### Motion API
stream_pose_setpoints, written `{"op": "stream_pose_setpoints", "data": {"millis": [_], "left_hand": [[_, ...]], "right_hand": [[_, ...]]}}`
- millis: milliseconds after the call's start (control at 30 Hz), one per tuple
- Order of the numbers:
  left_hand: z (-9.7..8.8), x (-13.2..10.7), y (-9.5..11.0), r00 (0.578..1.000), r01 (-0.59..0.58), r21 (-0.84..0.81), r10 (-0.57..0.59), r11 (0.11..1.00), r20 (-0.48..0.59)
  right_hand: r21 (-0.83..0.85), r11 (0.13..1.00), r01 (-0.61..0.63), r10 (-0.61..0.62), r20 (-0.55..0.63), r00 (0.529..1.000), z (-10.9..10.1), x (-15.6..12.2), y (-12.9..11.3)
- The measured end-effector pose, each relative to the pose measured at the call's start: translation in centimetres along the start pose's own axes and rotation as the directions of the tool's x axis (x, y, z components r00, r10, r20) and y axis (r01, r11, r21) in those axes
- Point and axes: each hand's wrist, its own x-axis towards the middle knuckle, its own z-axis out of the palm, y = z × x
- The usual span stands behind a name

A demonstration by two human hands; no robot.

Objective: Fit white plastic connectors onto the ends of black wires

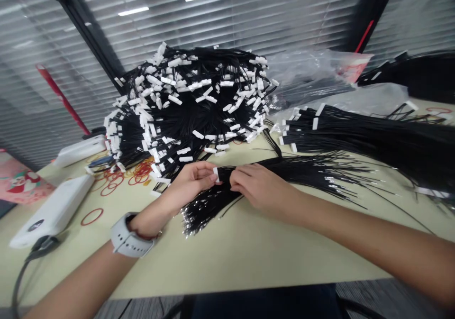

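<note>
Between the thumb and fingers of my left hand [192, 181] is a small white connector [216, 174], pinched at its edge. My right hand [254, 184] is closed just to the right of it, with fingertips on the black wires by the connector; exactly which wires they grip is hidden. Beneath both hands lies a loose bundle of black wires [209, 205] with shiny metal tips at its left end. More black wires [313, 172] with bare ends fan out to the right, behind my right forearm.
A large heap of black cables with white connectors [199, 105] stands behind my hands. Another cable bundle [355, 132] and clear plastic bags [309, 72] lie to the right. Rubber bands [113, 181], a white device with a cord [53, 212] and a pink bag [23, 179] are at left.
</note>
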Motion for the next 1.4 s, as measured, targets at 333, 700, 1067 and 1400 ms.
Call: {"op": "stream_pose_setpoints", "data": {"millis": [333,700,1067,1400], "left_hand": [[0.0,-0.1,0.1,1.0,-0.001,-0.043,0.002,0.999,0.028],[0.1,0.0,0.0,1.0,0.009,-0.03,-0.01,0.999,-0.007],[0.4,-0.2,0.5,0.999,0.029,-0.044,-0.031,0.999,-0.037],[0.2,-0.2,0.3,1.0,-0.025,0.062,0.025,0.998,-0.006]], "right_hand": [[0.21,0.969,-0.133,0.151,-0.068,0.986,-0.5,0.1,-0.1],[0.291,0.903,-0.315,0.341,-0.042,0.939,-0.9,0.3,0.0],[0.272,0.907,-0.321,0.363,-0.119,0.924,-0.7,0.4,0.8],[0.236,0.93,-0.283,0.317,-0.12,0.941,-0.5,0.3,1.0]]}}
